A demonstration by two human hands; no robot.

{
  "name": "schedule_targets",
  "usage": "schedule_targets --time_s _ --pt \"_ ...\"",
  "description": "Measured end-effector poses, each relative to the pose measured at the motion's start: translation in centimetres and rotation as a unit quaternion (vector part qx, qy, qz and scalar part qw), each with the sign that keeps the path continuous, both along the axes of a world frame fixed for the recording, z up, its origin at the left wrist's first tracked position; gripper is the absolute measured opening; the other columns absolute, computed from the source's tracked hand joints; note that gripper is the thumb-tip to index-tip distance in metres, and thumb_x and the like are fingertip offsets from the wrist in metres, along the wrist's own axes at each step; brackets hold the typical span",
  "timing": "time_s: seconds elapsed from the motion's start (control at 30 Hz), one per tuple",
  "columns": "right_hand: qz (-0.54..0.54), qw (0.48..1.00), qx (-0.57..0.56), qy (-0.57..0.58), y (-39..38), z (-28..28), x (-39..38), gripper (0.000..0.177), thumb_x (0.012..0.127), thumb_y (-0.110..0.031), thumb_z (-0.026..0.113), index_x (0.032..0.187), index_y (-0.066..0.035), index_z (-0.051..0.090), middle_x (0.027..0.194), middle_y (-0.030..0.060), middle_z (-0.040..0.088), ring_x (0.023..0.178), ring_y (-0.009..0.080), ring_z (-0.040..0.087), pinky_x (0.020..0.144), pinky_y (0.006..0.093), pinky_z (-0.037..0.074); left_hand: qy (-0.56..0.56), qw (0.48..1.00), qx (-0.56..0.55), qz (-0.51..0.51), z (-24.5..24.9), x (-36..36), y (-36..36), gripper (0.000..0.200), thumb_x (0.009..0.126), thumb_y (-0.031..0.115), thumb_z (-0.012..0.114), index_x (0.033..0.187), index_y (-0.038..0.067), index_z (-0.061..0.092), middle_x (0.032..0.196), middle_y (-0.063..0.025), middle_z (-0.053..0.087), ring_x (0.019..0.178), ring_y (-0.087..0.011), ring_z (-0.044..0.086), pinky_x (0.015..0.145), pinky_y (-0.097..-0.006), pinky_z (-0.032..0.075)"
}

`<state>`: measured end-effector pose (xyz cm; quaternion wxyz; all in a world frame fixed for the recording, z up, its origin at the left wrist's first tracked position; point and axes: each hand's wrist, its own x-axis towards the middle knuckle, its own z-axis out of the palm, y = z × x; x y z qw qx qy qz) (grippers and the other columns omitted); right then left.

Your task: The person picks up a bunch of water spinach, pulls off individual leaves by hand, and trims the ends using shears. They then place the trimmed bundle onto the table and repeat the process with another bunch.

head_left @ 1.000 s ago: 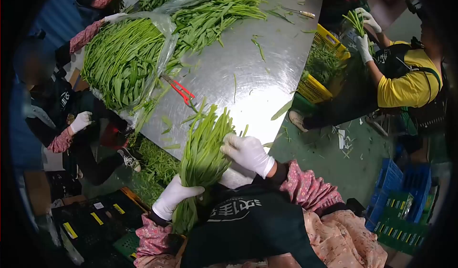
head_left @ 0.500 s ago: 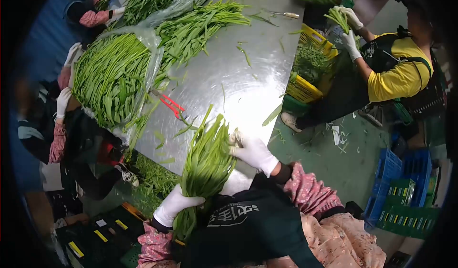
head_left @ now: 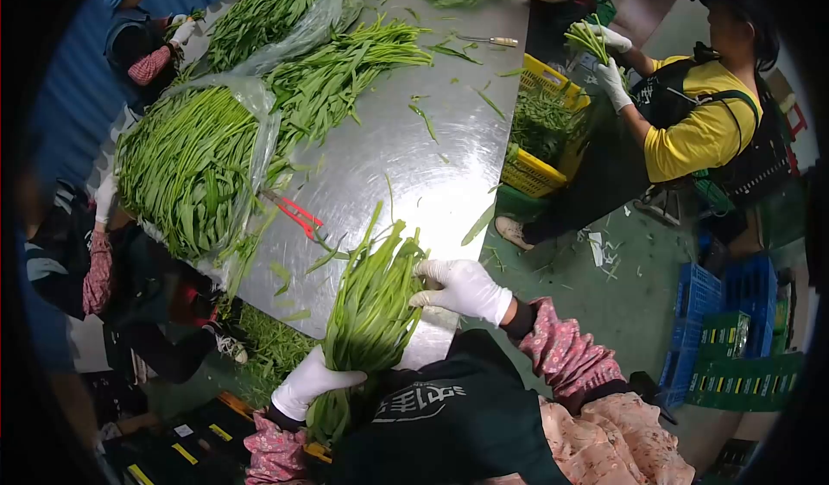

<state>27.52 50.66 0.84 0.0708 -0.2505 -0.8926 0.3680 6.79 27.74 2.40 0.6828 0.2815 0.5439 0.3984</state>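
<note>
A bunch of water spinach [head_left: 367,299] leans over the near end of the metal table, stems upward and leaves hanging below. My left hand [head_left: 315,381], in a white glove, is wrapped round its lower part, thumb across the front. At the upper right side of the bunch, my gloved right hand [head_left: 466,289] grips stems between thumb and fingers; some fingertips are hidden by the greens. Red-handled scissors [head_left: 298,215] lie on the table beyond the bunch. Farther left is a large heap of water spinach [head_left: 190,170] in clear plastic wrapping [head_left: 268,131].
On the metal table [head_left: 389,131] lie stray leaves and a knife [head_left: 490,41]. A yellow crate [head_left: 531,174] of greens stands right of it, near a person in a yellow shirt [head_left: 704,131]. Other people work left and at the back. Blue crates [head_left: 698,291] stand at right.
The view has shifted slightly, so the table and heap sit a little lower and farther left. Both my hands stay at the bunch. At the back, a co-worker's greens have moved left over the table.
</note>
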Motion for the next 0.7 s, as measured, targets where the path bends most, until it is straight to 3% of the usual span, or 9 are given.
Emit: schedule_targets --time_s 0.13,0.27,0.33,0.43,0.5,0.53,0.57,0.6,0.7 --pt "-0.014 0.974 -0.204 0.093 0.0 -1.3 0.5 0.033 0.082 -0.034 0.074 0.1 -0.006 0.067 0.082 0.0141 0.066 0.077 0.0299 0.067 0.071 0.0385 0.053 -0.017 0.999 0.031 0.0 -0.5 -0.4 -0.2 0.065 0.076 -0.008 0.068 0.138 -0.002 0.05 0.128 -0.0078 0.062 0.116 -0.0175 0.057 0.101 -0.0318 0.043" --pt "-0.104 0.952 0.271 0.099 -0.4 -2.4 0.2 0.009 0.083 -0.019 0.068 0.089 -0.013 0.066 0.068 0.0091 0.063 0.058 0.0297 0.063 0.055 0.0411 0.051 -0.076 0.994 -0.054 0.065 0.1 0.7 -0.2 0.055 0.08 -0.005 0.063 0.133 -0.002 0.053 0.118 -0.0098 0.064 0.099 -0.016 0.063 0.077 -0.0274 0.051" --pt "-0.196 0.918 0.345 0.004 3.5 -4.1 0.9 0.01 0.083 -0.021 0.067 0.087 -0.013 0.062 0.068 0.0108 0.063 0.059 0.0303 0.065 0.053 0.041 0.051 -0.101 0.988 -0.057 0.102 0.5 1.3 -0.5 0.052 0.08 -0.004 0.063 0.132 -0.002 0.054 0.117 -0.0105 0.065 0.096 -0.0164 0.064 0.075 -0.028 0.052" --pt "-0.326 0.906 0.268 0.041 8.3 -5.0 3.2 0.013 0.089 -0.022 0.066 0.093 -0.009 0.064 0.081 0.0131 0.068 0.066 0.0325 0.067 0.06 0.0418 0.053 -0.133 0.98 -0.032 0.145 0.5 1.3 -0.6 0.047 0.082 -0.005 0.065 0.129 -0.003 0.056 0.115 -0.008 0.066 0.098 -0.0147 0.063 0.083 -0.0286 0.051" --pt "-0.245 0.955 0.055 0.161 5.8 -1.6 2.1 0.019 0.089 -0.025 0.068 0.098 -0.009 0.065 0.085 0.0126 0.069 0.07 0.0306 0.069 0.062 0.0386 0.054 -0.127 0.98 -0.029 0.153 0.1 1.4 -1.0 0.045 0.083 -0.006 0.066 0.127 -0.003 0.057 0.114 -0.0065 0.066 0.1 -0.0136 0.062 0.088 -0.0287 0.05" --pt "-0.16 0.962 0.09 0.201 3.9 -0.9 1.0 0.024 0.088 -0.028 0.071 0.102 -0.008 0.066 0.085 0.0122 0.069 0.073 0.027 0.07 0.065 0.0362 0.054 -0.112 0.982 -0.037 0.146 -0.4 1.4 -1.0 0.044 0.083 -0.006 0.066 0.126 -0.003 0.058 0.114 -0.0063 0.066 0.101 -0.0136 0.062 0.089 -0.0286 0.05" --pt "-0.109 0.981 0.014 0.157 1.3 0.7 0.2 0.016 0.088 -0.012 0.069 0.1 -0.003 0.066 0.081 0.0083 0.068 0.068 0.0123 0.065 0.064 0.0273 0.052 -0.097 0.985 -0.044 0.136 -0.6 1.5 -0.9 0.043 0.084 -0.006 0.066 0.126 -0.003 0.059 0.114 -0.0061 0.067 0.101 -0.0136 0.062 0.089 -0.0285 0.05" --pt "-0.087 0.992 -0.072 0.063 -1.3 2.6 -0.6 0.023 0.084 -0.021 0.075 0.1 -0.007 0.066 0.079 0.0074 0.068 0.068 0.0147 0.067 0.065 0.0286 0.053 -0.072 0.987 -0.021 0.141 -0.4 2.0 -0.5 0.04 0.084 -0.004 0.066 0.124 -0.002 0.06 0.113 -0.0053 0.067 0.101 -0.013 0.062 0.089 -0.0279 0.049" --pt "0.005 0.978 0.112 0.176 -4.5 -1.0 -2.3 0.024 0.08 -0.024 0.073 0.096 -0.01 0.062 0.077 0.0094 0.064 0.065 0.0277 0.065 0.059 0.0365 0.052 -0.072 0.987 -0.029 0.139 1.3 2.9 0.3 0.042 0.084 -0.004 0.066 0.126 -0.002 0.059 0.114 -0.0058 0.067 0.101 -0.0138 0.062 0.089 -0.0288 0.049"
